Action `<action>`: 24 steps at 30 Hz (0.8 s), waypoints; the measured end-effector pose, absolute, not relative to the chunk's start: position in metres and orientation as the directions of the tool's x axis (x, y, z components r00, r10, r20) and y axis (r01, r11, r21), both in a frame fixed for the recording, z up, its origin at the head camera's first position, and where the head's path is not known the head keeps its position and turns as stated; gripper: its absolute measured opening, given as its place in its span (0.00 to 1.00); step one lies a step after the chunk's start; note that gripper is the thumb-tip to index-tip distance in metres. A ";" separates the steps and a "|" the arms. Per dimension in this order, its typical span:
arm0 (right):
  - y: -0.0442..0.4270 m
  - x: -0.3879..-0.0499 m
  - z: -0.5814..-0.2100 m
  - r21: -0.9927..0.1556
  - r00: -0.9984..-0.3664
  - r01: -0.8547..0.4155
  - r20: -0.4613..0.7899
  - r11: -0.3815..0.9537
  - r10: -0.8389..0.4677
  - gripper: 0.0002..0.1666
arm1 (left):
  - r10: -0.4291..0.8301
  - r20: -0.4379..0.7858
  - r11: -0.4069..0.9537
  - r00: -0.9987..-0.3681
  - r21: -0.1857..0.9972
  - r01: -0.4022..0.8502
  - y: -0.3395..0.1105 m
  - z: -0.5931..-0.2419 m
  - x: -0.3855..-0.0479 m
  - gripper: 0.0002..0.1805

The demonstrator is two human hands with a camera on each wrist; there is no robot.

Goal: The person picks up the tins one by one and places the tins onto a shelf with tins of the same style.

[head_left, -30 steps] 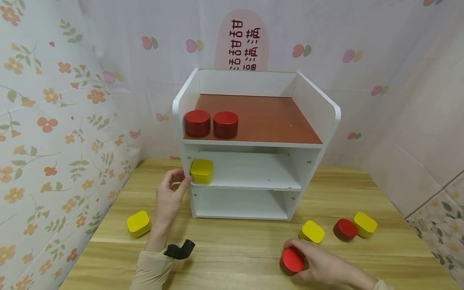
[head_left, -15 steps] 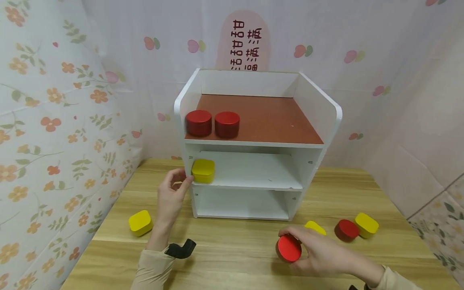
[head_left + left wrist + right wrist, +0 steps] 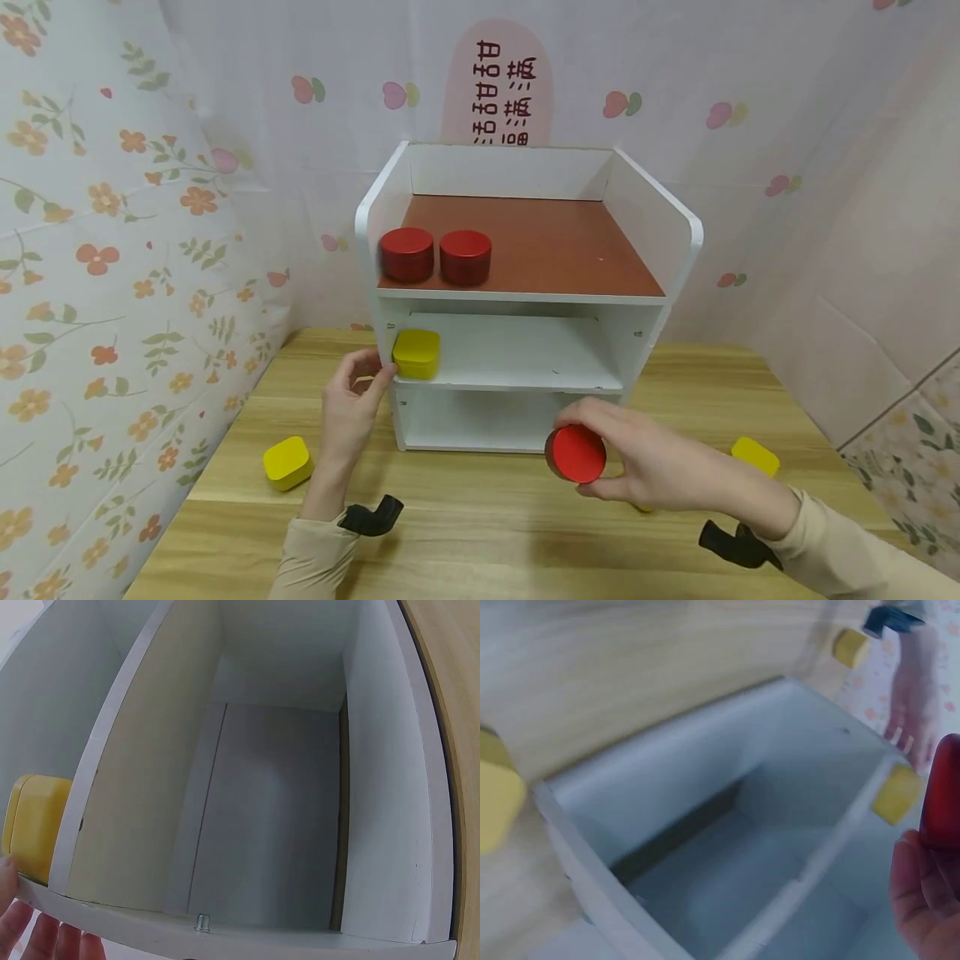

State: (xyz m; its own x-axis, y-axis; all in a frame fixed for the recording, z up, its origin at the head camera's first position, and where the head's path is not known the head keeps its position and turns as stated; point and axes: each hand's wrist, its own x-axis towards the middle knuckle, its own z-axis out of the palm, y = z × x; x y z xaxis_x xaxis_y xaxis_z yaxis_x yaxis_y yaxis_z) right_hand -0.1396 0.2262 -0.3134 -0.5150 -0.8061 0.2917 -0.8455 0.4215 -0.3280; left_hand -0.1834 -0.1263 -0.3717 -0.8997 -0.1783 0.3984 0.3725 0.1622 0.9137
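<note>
In the head view my right hand (image 3: 645, 458) holds a round red tin (image 3: 578, 454) between thumb and fingers, off the table, in front of the shelf's lower right. My left hand (image 3: 356, 398) grips the left side panel of the white shelf unit (image 3: 517, 388), its thumb beside a yellow tin (image 3: 417, 354) at the left of the middle level. Two red tins (image 3: 407, 254) (image 3: 466, 257) stand side by side at the top's left front. The left wrist view shows the fingers (image 3: 56, 941) around the panel edge by the yellow tin (image 3: 41, 825).
A yellow tin (image 3: 288, 463) lies on the table left of my left forearm. Another yellow tin (image 3: 755, 456) is at the right, behind my right forearm. A sliver of yellow (image 3: 643, 507) shows under the right hand. A patterned cloth (image 3: 315, 167) hangs behind the shelf.
My right hand has lifted the red tin off the table and carried it forward and slightly left, towards the shelf. My left hand stays at the panel. The right forearm now covers the loose red tin.
</note>
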 end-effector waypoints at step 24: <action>0.184 -0.180 -0.211 -0.270 -0.487 -0.873 0.446 0.406 -0.751 0.41 | -0.178 0.395 0.175 -0.901 0.914 0.366 -0.126 -0.370 -0.182 0.16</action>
State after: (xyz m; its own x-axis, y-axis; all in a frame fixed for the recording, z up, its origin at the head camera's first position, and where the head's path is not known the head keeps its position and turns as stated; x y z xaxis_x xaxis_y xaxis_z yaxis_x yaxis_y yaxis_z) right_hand -0.1800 0.1840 -0.2108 -0.4870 -0.7509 0.4460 -0.8731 0.4057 -0.2703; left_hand -0.1819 -0.1260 -0.3703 -0.9012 -0.1780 0.3952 0.3663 0.1748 0.9139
